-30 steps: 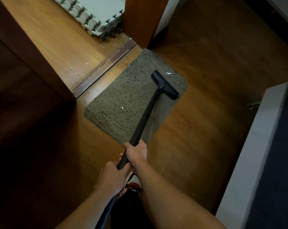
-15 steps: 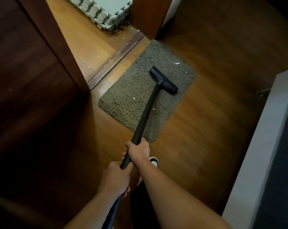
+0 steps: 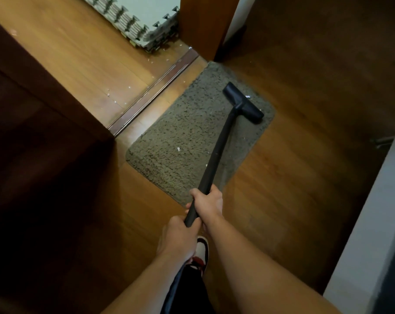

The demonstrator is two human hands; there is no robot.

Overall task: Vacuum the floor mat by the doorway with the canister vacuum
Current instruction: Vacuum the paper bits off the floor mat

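Head view, mat: the shaggy grey-brown floor mat (image 3: 180,123) lies on the wood floor (image 3: 305,155), just beside the doorway threshold strip (image 3: 155,91).
Head view, tool: the black floor nozzle (image 3: 243,103) rests on the mat's far right corner, and the wand (image 3: 217,152) slopes back to the person. The canister is out of view.
Progress, judged: early to middle. At least 3 white specks show on the pile: 1 mid-mat (image 3: 178,149), 1 touching the nozzle's far edge (image 3: 247,96) and 1 beside the wand.
Remaining, judged: the centre and left of the mat need passes. More crumbs lie beyond the threshold, near the stacked foam tiles (image 3: 146,23).
Right hand (image 3: 209,201): fingers wrapped fully round the wand, the forward grip.
Left hand (image 3: 177,236): clenched round the wand's near end, just behind the right.
Footing: 1 shoe (image 3: 201,248) shows below the hands.
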